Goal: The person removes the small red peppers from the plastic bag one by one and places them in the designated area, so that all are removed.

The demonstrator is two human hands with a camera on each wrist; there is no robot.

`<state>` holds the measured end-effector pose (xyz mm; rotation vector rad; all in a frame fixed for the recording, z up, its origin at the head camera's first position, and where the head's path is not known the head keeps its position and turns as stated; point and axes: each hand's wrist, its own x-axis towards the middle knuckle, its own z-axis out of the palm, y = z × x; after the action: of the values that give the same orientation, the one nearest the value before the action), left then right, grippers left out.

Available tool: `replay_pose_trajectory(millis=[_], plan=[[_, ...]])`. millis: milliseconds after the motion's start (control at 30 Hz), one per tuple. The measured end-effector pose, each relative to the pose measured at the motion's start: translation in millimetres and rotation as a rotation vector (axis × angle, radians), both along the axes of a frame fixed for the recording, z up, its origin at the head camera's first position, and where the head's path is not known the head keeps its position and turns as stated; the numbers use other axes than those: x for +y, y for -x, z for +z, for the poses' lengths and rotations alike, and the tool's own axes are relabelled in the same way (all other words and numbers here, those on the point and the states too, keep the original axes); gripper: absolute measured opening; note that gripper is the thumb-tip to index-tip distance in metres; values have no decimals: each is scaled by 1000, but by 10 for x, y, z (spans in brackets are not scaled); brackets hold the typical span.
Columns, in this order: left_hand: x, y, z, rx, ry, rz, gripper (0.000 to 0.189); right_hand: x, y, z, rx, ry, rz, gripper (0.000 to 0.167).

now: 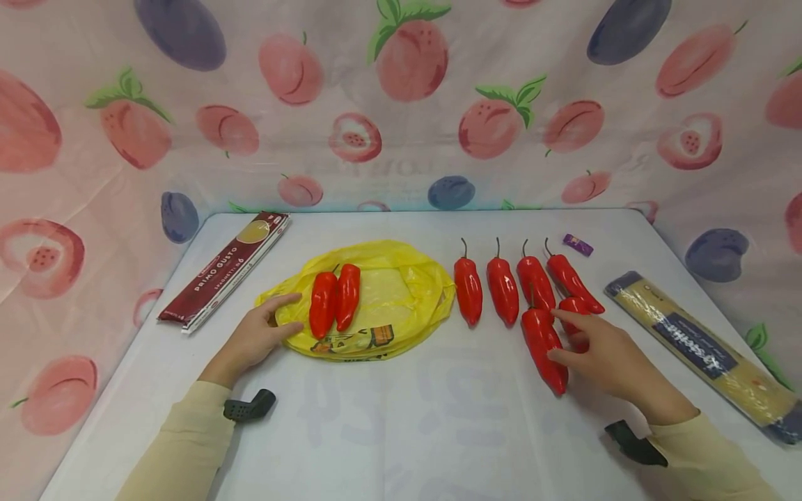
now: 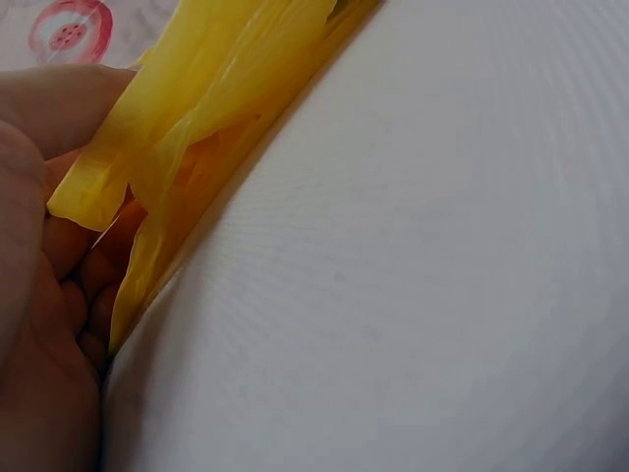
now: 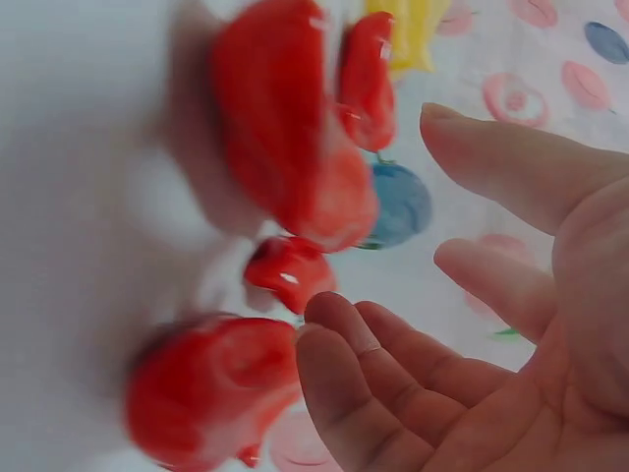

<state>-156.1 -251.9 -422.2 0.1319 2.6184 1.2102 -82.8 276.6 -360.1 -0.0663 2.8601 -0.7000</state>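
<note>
A yellow plastic bag (image 1: pixel 401 285) lies flat at the middle left, with two red peppers (image 1: pixel 323 305) on it side by side. My left hand (image 1: pixel 253 342) holds the bag's left edge; in the left wrist view the yellow plastic (image 2: pixel 187 128) runs in among the curled fingers. To the right of the bag lie several more red peppers, most with stems pointing away from me. Over the nearest pepper (image 1: pixel 544 348) and one partly hidden behind my fingers (image 1: pixel 573 311) hovers my right hand (image 1: pixel 604 355). Its fingers are spread apart, holding nothing in the right wrist view.
A dark red spaghetti packet (image 1: pixel 225 271) lies at the far left. On the right is a long clear pasta packet (image 1: pixel 702 351) with a blue label. A small purple packet (image 1: pixel 578 245) sits behind the peppers. Fruit-print cloth (image 1: pixel 401 160) hangs behind the white table.
</note>
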Motion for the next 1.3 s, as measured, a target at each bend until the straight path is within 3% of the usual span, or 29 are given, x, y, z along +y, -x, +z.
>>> replay_pose_trajectory(millis=[233,633,967,1300], plan=[[-6,4,3,3,3,1,68,-85,49,143,83,7,27,83],[7,13,-1,4,7,4,68,-568,228,301,148,58,119,75],[17,18,9,4,14,2,68,-1188,456,150,177,175,278,65],[3,-7,1,0,10,7,67,-1858,668,33,97,284,355,60]])
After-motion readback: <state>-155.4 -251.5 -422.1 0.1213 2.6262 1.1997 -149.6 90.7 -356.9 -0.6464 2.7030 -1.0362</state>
